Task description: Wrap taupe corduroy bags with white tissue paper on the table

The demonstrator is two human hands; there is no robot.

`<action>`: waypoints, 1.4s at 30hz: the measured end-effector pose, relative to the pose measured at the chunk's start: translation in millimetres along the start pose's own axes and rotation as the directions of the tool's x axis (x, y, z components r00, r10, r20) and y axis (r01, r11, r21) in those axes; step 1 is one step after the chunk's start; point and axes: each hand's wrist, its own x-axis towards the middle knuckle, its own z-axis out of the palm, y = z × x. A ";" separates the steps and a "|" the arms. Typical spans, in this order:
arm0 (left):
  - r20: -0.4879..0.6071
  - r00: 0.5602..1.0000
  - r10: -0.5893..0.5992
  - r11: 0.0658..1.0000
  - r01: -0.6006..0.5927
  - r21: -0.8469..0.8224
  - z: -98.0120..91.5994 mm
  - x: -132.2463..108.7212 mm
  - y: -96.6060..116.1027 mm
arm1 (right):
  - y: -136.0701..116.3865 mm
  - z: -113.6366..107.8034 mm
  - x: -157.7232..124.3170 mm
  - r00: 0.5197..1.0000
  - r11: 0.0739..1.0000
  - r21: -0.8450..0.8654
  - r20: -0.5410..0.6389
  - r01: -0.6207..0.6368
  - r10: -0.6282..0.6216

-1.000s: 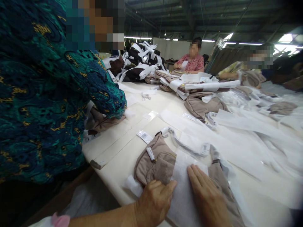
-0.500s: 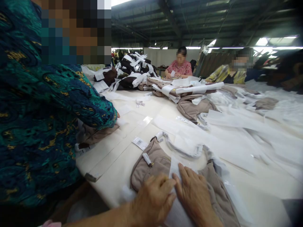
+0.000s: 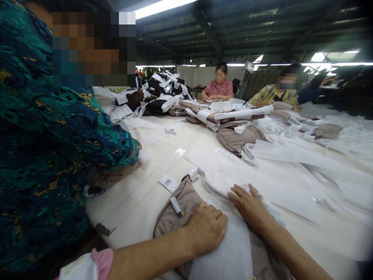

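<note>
A taupe fabric shoulder bag (image 3: pixel 179 204) with a wrapped strap (image 3: pixel 210 186) lies on the table in front of me. Over its middle spreads a sheet of thin white paper (image 3: pixel 224 252). My left hand (image 3: pixel 208 225) is closed at the sheet's left edge, fingers curled down onto paper and bag; the fingertips are hidden. Fingers stretched and apart, my right hand (image 3: pixel 253 206) rests by the strap at the top right of the sheet. A white barcode tag (image 3: pixel 168 182) sticks out beside the bag's upper left corner, and a paper-wrapped zip pull (image 3: pixel 175 205) hangs on its front.
Close on my left stands a co-worker in a teal patterned top (image 3: pixel 58 155), one arm over another taupe bag (image 3: pixel 113 177). More bags (image 3: pixel 239 136) and paper strips (image 3: pixel 291 155) cover the far side. Two people sit behind, one in a pink top (image 3: pixel 218 88).
My right hand has moved up and right, away from my left hand, to the strap. The white paper now lies spread wider over the bag. My left hand stays near the same place.
</note>
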 end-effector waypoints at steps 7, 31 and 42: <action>0.087 0.996 -0.012 0.996 0.004 0.088 -7.9 4.4 2.7 | 17.0 7.5 29.0 0.820 0.930 0.034 0.461 0.365 -0.339; 0.271 0.948 0.166 0.972 -0.204 0.117 -12.1 27.0 -13.9 | 51.1 11.1 153.8 0.894 0.875 0.397 0.441 -0.276 0.082; 0.244 0.957 0.155 0.980 -0.180 0.085 -9.0 23.5 -15.3 | 44.3 0.4 66.8 0.761 -0.167 0.761 0.644 -0.627 0.077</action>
